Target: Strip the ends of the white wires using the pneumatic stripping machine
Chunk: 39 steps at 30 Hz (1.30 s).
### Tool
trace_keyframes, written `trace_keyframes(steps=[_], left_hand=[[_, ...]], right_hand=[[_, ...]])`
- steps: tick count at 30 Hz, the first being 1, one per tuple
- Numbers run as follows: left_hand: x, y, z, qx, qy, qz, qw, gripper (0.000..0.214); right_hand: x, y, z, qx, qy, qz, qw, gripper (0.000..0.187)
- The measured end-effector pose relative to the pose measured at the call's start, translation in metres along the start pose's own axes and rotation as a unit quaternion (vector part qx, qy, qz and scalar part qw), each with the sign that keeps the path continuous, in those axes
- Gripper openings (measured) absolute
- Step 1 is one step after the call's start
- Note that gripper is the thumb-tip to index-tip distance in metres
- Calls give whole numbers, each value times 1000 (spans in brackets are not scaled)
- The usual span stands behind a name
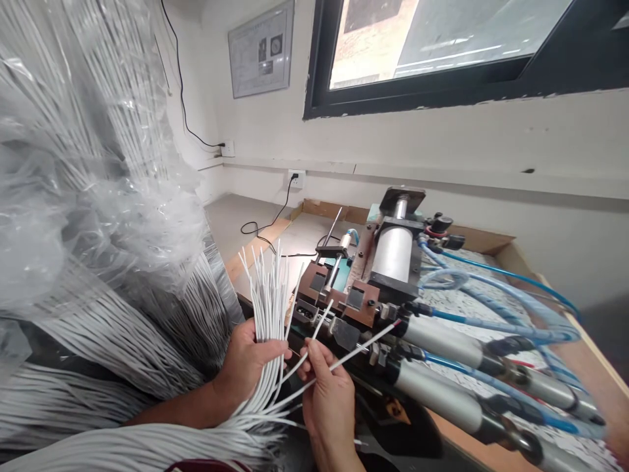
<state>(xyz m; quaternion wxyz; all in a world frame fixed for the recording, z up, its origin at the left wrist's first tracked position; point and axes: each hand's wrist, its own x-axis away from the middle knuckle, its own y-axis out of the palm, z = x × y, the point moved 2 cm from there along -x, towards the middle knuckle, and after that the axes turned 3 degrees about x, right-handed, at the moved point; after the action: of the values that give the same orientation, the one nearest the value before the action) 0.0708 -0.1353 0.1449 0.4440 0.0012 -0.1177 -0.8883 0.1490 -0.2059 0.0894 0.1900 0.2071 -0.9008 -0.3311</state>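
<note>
this looks like a workshop: a machine (393, 252) with metal cylinders (442, 341) and blue air hoses (491, 326), plus white cables (268, 308) in bulk, many under plastic wrap (152, 216).

Here you are, two hands (329, 393) on one bundle (269, 295) and two separate wires (368, 342)! Ahead of you sit one stout cylinder (393, 252) and two long cylinders (437, 396); on the wall (442, 144), two sockets (296, 180), one framed sheet (250, 59), one window (457, 42).
</note>
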Motion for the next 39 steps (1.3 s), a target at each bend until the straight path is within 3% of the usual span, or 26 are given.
trace_keyframes(steps=[5, 14, 17, 20, 24, 26, 32, 39], left_hand=[[-3, 8, 9, 4, 5, 0, 1000, 11], [-5, 13, 9, -15, 6, -10, 1000, 14], [-4, 13, 7, 6, -4, -35, 999, 19], [-4, 11, 5, 5, 13, -55, 998, 19], [-5, 5, 0, -15, 31, -48, 998, 15], [-6, 2, -3, -4, 22, -46, 999, 14], [-4, -2, -10, 19, -12, -52, 998, 13], [-1, 2, -7, 26, -33, -41, 998, 18]], right_hand=[[-7, 6, -6, -61, 69, -7, 996, 30], [-11, 9, -9, -61, 119, -41, 990, 31], [-7, 16, -11, -28, 149, -90, 984, 36], [-5, 18, -9, 23, 117, -122, 985, 35], [-4, 4, -1, 79, 7, -47, 996, 32], [-1, -5, 4, 93, -12, -20, 995, 31], [8, -14, 7, 100, 17, -8, 995, 29], [5, -4, -4, 66, 47, -23, 996, 28]])
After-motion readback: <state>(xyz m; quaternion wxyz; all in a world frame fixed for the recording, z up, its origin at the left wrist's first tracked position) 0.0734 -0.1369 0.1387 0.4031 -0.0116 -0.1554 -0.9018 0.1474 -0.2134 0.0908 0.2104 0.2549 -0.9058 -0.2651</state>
